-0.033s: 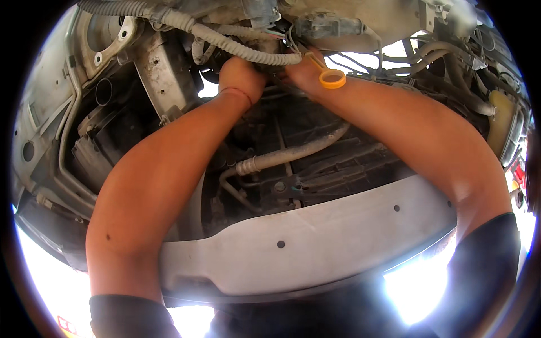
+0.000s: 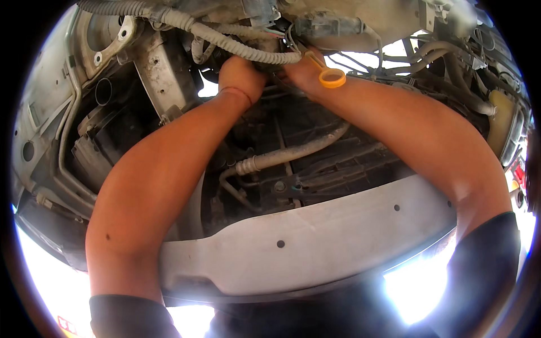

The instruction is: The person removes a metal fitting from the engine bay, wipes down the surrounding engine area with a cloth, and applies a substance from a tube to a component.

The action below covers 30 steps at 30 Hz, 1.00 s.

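Both my arms reach deep into a car's engine bay, where the hands come close together beneath a dusty corrugated wiring conduit. My left hand is bent at the wrist, its fingers hidden behind the conduit and the parts around it. Just to its right is my right hand, whose fingers also go out of sight among dark parts. What either hand touches or holds cannot be made out. An orange dipstick handle with a ring end sticks out over my right wrist. A grey plug connector sits above the right hand.
A pale curved crossbar spans the near side beneath my arms. Beyond it runs a bent metal pipe over dark parts. A metal bracket stands left of my left hand; hoses and a yellowish reservoir lie to the right.
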Each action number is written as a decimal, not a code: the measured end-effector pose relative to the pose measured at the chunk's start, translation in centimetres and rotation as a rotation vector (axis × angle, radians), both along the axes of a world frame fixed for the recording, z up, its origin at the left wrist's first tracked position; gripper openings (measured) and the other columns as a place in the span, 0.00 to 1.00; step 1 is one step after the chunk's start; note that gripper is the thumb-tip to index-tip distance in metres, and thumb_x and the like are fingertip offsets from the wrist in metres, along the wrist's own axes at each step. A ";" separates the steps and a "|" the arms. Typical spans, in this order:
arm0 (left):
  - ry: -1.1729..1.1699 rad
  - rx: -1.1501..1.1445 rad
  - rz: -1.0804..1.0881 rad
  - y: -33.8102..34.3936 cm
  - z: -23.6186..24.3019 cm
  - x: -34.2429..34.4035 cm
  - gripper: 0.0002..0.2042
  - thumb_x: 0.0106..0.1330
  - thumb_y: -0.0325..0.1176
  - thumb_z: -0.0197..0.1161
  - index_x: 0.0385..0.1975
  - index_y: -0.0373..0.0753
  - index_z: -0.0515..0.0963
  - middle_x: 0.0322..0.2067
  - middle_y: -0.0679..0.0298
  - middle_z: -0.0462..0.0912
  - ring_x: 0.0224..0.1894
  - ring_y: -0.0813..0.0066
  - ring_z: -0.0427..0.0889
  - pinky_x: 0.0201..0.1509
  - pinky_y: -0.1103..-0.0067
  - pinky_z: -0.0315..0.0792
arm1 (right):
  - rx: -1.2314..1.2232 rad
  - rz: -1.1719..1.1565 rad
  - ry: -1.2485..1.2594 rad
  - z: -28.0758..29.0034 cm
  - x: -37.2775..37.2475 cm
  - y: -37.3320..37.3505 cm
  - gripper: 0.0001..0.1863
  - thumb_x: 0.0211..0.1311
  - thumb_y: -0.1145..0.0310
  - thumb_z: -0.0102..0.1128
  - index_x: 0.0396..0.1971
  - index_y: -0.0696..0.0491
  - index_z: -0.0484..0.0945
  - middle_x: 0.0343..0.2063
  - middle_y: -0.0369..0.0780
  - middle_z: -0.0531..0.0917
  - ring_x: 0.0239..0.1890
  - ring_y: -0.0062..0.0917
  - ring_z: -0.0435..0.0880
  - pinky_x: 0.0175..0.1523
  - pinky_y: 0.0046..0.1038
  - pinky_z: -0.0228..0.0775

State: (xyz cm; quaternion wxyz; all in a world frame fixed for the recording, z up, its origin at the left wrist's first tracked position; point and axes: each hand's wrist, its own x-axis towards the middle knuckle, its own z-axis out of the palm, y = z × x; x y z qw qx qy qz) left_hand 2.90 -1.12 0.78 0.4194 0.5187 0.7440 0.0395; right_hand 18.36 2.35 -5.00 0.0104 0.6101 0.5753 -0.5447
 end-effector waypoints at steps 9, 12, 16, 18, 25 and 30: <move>-0.043 0.070 0.023 0.5 0.4 1.3 0.13 0.51 0.37 0.64 0.35 0.39 0.82 0.37 0.50 0.82 0.42 0.51 0.80 0.46 0.66 0.75 | 0.267 0.133 0.161 -3.2 3.2 -0.4 0.12 0.57 0.76 0.54 0.41 0.61 0.77 0.31 0.46 0.83 0.30 0.31 0.85 0.32 0.29 0.79; -0.027 0.078 -0.018 0.4 -0.2 0.9 0.14 0.50 0.37 0.65 0.35 0.38 0.81 0.37 0.50 0.82 0.43 0.51 0.80 0.47 0.66 0.74 | 0.216 0.182 0.167 -2.7 3.3 -0.2 0.13 0.59 0.74 0.53 0.43 0.61 0.75 0.34 0.46 0.83 0.31 0.33 0.85 0.32 0.30 0.80; -0.009 0.087 0.013 -0.7 -2.2 -0.2 0.15 0.49 0.37 0.65 0.35 0.35 0.81 0.37 0.47 0.82 0.44 0.51 0.80 0.49 0.65 0.74 | -0.241 -0.380 0.205 3.5 -0.6 0.5 0.14 0.60 0.72 0.54 0.45 0.61 0.75 0.36 0.46 0.82 0.31 0.34 0.84 0.33 0.31 0.79; -0.021 0.076 -0.020 -0.4 -2.9 0.1 0.16 0.49 0.36 0.65 0.35 0.33 0.80 0.36 0.46 0.81 0.44 0.50 0.80 0.49 0.65 0.74 | -0.265 -0.439 0.231 3.8 -0.3 0.6 0.15 0.59 0.70 0.55 0.44 0.61 0.75 0.36 0.46 0.82 0.31 0.32 0.84 0.33 0.30 0.78; -0.019 -0.093 0.021 0.0 -1.8 0.8 0.13 0.53 0.33 0.61 0.38 0.34 0.78 0.40 0.46 0.81 0.47 0.50 0.79 0.52 0.66 0.73 | 0.237 0.278 0.012 1.6 1.7 0.5 0.07 0.53 0.64 0.59 0.29 0.49 0.82 0.26 0.39 0.80 0.36 0.33 0.81 0.40 0.30 0.70; 0.008 -0.045 0.101 -0.5 -1.5 0.0 0.14 0.54 0.30 0.60 0.40 0.35 0.78 0.45 0.47 0.79 0.49 0.51 0.77 0.53 0.66 0.73 | -0.151 -0.051 0.079 2.6 0.4 0.6 0.07 0.50 0.65 0.60 0.30 0.47 0.82 0.28 0.38 0.82 0.38 0.31 0.82 0.41 0.32 0.70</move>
